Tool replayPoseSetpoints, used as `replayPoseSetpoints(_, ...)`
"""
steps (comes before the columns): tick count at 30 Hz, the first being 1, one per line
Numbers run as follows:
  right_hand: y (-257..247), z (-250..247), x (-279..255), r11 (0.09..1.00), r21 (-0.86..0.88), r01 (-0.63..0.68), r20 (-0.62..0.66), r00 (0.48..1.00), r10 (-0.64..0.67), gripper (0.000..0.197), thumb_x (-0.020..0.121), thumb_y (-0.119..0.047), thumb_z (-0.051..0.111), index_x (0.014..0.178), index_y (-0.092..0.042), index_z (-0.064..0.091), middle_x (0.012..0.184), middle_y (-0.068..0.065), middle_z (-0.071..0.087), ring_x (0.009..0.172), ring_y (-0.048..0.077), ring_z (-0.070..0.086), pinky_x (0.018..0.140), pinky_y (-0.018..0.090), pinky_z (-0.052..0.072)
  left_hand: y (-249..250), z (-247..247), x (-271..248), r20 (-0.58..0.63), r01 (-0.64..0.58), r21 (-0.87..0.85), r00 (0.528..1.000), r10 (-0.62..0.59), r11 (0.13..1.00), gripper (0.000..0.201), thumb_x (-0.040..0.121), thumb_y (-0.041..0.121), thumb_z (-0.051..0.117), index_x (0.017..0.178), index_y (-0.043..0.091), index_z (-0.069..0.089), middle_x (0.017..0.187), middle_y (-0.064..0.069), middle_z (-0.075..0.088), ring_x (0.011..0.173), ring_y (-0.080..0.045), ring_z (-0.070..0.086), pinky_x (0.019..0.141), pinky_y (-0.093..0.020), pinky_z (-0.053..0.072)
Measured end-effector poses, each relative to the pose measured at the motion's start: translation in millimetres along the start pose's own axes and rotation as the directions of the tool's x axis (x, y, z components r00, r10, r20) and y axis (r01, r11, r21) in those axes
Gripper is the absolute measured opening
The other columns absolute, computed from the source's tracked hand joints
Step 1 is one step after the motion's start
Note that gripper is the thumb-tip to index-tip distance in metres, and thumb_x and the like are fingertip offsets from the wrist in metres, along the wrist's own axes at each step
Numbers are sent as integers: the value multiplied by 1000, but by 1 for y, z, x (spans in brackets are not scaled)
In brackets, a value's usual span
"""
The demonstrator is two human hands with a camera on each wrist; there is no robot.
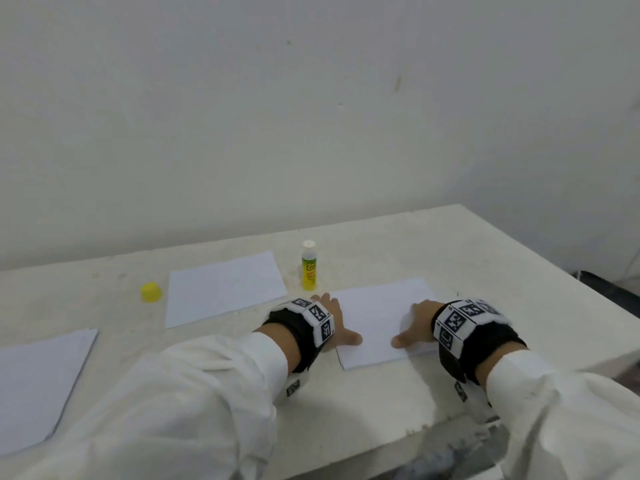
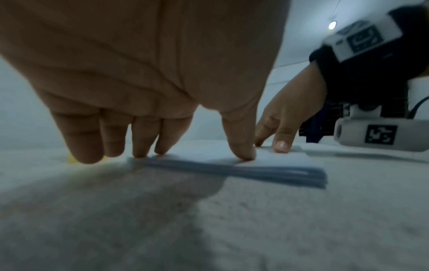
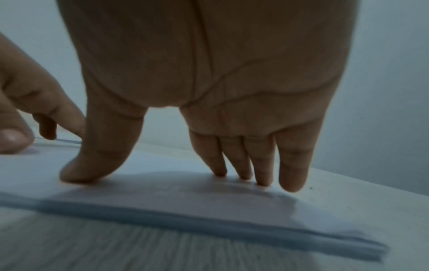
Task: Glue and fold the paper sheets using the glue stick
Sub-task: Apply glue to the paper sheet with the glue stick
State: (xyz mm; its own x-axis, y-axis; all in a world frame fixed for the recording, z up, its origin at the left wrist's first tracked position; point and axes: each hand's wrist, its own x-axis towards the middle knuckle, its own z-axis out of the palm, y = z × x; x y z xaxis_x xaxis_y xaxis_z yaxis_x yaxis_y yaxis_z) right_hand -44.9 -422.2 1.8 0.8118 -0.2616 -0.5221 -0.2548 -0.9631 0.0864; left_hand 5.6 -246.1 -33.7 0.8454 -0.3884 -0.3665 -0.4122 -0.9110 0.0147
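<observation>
Two hands down flat on the folded sheet (image 1: 377, 323), lower right of centre in your head view. Your left hand (image 1: 337, 323) and right hand (image 1: 415, 327) are half hidden there behind the wrist bands (image 1: 317, 320), fingers mostly out of sight. The wrist views fill that in: left fingers (image 2: 144, 139) straight, tips on the sheet's left edge, thumb pressing too; right fingers (image 3: 241, 161) straight and spread, tips and thumb pressing the paper, gripping nothing. Those views are blurred, but the near edge shows stacked layers. Only your head view gives the glue stick (image 1: 308, 265), upright and uncapped just beyond your left hand, its yellow cap (image 1: 151, 292) far left, a flat sheet (image 1: 225, 289) between them, another sheet (image 1: 38, 386) cut off at the left edge.
</observation>
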Motion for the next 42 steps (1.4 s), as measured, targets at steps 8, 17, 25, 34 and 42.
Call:
replayPoseSetpoints(8, 1, -1, 7, 999, -48, 12, 2, 1000, -11, 57, 78, -62, 63, 107, -14, 56, 104, 6, 58, 111, 26, 57, 92, 33, 43, 12, -14, -11, 22, 58, -126, 998, -56, 990, 114, 79, 64, 62, 152, 12, -10, 146, -15, 38, 130, -32, 43, 104, -45, 38)
replayPoseSetpoints(17, 6, 1, 13, 999, 21, 41, -26, 999, -40, 66, 73, -60, 70, 116, -13, 52, 120, 6, 58, 119, 26, 53, 98, 35, 42, 19, -30, -32, -47, 81, -786, 980, -191, 612, 95, 77, 12, 76, 150, 31, 18, 134, -14, 43, 111, -33, 54, 92, -46, 51)
replayPoseSetpoints(25, 22, 4, 12, 989, 151, -1, -86, 996, 14, 124, 66, -65, 72, 151, -15, -3, 155, 10, 22, 140, 31, 28, 111, 43, 29, 14, -30, -50, 155, 212, -927, 968, -198, 310, 43, 84, -10, 62, 124, 6, 59, 88, -13, 66, 59, -17, 58, 73, -30, 56)
replayPoseSetpoints(34, 16, -10, 8, 967, 247, -58, -72, 994, 78, 84, 92, -66, 31, 149, -6, 22, 155, 13, 24, 142, 27, 27, 113, 32, 19, -24, -14, -69, 133, 217, -924, 954, -270, 314, 47, 85, -13, 59, 129, 3, 55, 120, -23, 61, 68, -25, 62, 76, -32, 57)
replayPoseSetpoints(42, -39, -32, 18, 980, 175, 96, -171, 983, -66, 82, 84, -61, 56, 143, -7, 38, 148, 10, 40, 134, 29, 40, 111, 38, 31, -98, 6, -111, 172, 337, -822, 915, -364, 459, 51, 80, -9, 66, 127, 8, 55, 71, -11, 58, 54, -22, 59, 81, -43, 57)
